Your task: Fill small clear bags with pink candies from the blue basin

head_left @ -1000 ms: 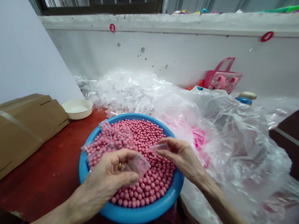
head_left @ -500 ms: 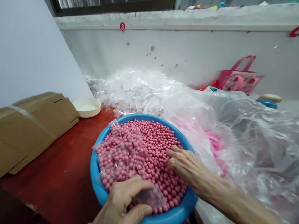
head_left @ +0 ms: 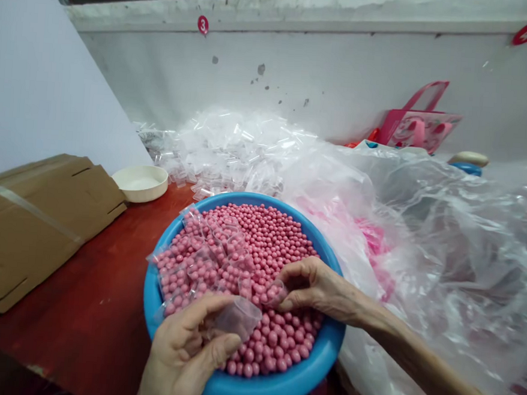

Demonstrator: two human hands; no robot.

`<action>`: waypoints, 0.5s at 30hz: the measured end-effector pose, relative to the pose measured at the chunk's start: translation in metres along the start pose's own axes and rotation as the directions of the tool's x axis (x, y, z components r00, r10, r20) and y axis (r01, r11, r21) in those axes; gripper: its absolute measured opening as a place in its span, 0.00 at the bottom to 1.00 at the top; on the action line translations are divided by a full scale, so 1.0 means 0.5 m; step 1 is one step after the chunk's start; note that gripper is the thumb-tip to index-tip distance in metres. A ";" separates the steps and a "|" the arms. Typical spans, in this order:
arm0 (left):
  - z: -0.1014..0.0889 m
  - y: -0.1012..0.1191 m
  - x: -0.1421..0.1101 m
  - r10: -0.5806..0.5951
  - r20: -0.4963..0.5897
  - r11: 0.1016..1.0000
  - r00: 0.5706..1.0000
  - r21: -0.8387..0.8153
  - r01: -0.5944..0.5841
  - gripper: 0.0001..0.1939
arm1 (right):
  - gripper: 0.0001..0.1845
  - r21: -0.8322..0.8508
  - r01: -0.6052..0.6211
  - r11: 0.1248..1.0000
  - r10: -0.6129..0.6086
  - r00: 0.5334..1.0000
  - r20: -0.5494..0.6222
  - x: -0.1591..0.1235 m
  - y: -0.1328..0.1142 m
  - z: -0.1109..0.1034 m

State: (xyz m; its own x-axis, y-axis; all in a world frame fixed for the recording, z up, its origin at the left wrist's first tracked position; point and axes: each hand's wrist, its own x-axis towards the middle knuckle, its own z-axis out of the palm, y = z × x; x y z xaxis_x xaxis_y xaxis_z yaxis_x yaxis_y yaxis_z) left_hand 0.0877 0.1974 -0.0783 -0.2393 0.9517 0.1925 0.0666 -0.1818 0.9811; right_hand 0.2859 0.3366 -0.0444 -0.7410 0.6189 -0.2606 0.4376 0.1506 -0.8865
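A left hand (head_left: 185, 351) pinches a clear plastic bag (head_left: 237, 318), seemingly empty, above a blue plastic basin (head_left: 277, 391), while the right hand (head_left: 315, 288) closes finger and thumb on a second small bag (head_left: 275, 293), its contents unclear. Several bead-filled bags (head_left: 190, 270) lie on the pink beads (head_left: 276, 337), most of which are loose. Beyond the basin, a cardboard box (head_left: 31, 229) and white dish (head_left: 140, 183) sit on a red table (head_left: 82, 269); a heap of flat bags (head_left: 225, 153), apparently unfilled, lies against the wall.
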 end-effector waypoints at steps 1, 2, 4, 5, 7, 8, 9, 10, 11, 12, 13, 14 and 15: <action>0.000 0.001 0.002 -0.013 -0.002 1.000 1.000 -0.012 0.013 0.12 | 0.10 0.086 -0.018 0.996 0.019 1.000 -0.007 -0.003 -0.002 0.000; 0.000 0.002 0.003 -0.020 -0.003 0.999 1.000 -0.028 0.020 0.12 | 0.10 0.157 -0.024 0.987 0.027 1.000 -0.015 -0.006 -0.005 0.000; 0.000 0.002 0.004 -0.036 0.003 0.997 0.999 -0.064 0.036 0.12 | 0.10 0.262 -0.007 0.965 0.015 1.000 -0.025 -0.011 -0.010 0.001; 0.001 0.001 0.005 -0.048 0.002 0.995 0.999 -0.084 0.048 0.12 | 0.09 0.316 0.003 0.949 0.003 1.000 -0.019 -0.013 -0.012 0.003; 0.002 -0.001 0.004 -0.070 -0.011 0.991 0.997 -0.119 0.069 0.12 | 0.09 0.404 0.031 0.914 -0.029 1.000 -0.010 -0.016 -0.015 0.006; 0.002 -0.002 0.003 -0.072 -0.020 0.989 0.997 -0.127 0.069 0.12 | 0.09 0.424 0.041 0.905 -0.036 0.999 -0.020 -0.017 -0.016 0.008; 0.003 -0.003 0.001 -0.072 -0.030 0.990 0.997 -0.127 0.068 0.13 | 0.09 0.421 0.047 0.906 -0.035 0.999 -0.035 -0.017 -0.016 0.010; 0.004 -0.003 -0.001 -0.066 -0.040 0.991 0.997 -0.121 0.061 0.13 | 0.10 0.406 0.050 0.913 -0.032 0.998 -0.053 -0.016 -0.015 0.013; 0.005 -0.003 -0.003 -0.059 -0.052 0.992 0.997 -0.113 0.053 0.13 | 0.10 0.381 0.057 0.923 -0.027 0.996 -0.081 -0.016 -0.014 0.015; 0.006 -0.002 -0.006 -0.050 -0.077 0.994 0.996 -0.105 0.042 0.13 | 0.11 0.351 0.068 0.934 -0.027 0.993 -0.119 -0.015 -0.013 0.016; 0.009 -0.001 -0.008 -0.043 -0.114 0.995 0.993 -0.096 0.032 0.12 | 0.11 0.318 0.081 0.945 -0.033 0.988 -0.152 -0.015 -0.012 0.017; 0.011 0.001 -0.011 -0.037 -0.155 0.996 0.987 -0.082 0.024 0.12 | 0.12 0.286 0.096 0.953 -0.046 0.983 -0.176 -0.014 -0.012 0.017; 0.013 0.002 -0.014 -0.029 -0.194 0.998 0.981 -0.066 0.016 0.11 | 0.12 0.253 0.110 0.961 -0.060 0.978 -0.199 -0.014 -0.012 0.015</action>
State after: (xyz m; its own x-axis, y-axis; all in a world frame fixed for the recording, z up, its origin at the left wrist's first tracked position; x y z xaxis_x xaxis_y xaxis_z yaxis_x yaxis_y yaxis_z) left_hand 0.0958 0.1922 -0.0789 -0.4248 0.8903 0.1642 -0.0015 -0.1821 0.9833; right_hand 0.2844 0.3254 -0.0401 -0.6498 0.7496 -0.1260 0.2101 0.0179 -0.9775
